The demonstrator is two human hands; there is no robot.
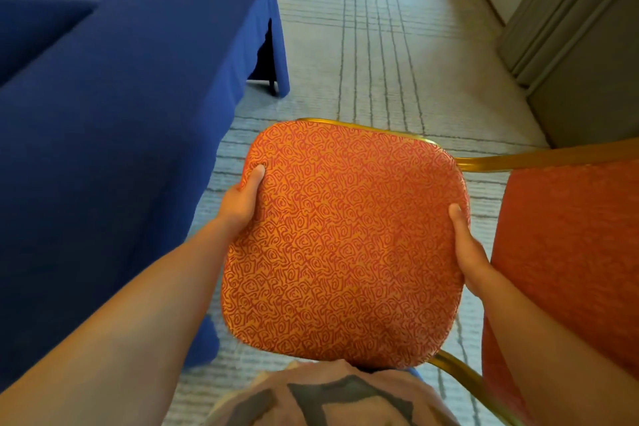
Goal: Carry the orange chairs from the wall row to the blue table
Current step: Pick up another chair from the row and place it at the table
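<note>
An orange chair with a swirl-patterned seat cushion and a gold metal frame is held up in front of me. Its orange backrest stands to the right. My left hand grips the seat's left edge, thumb on top and fingers hidden underneath. My right hand grips the seat's right edge the same way. The blue table, draped in a blue cloth down to the floor, fills the left side, right beside the chair.
Pale carpet with grey stripes stretches ahead between the table and a grey wall with a door frame on the right. Dark chair legs show at the far top. My patterned shirt is at the bottom.
</note>
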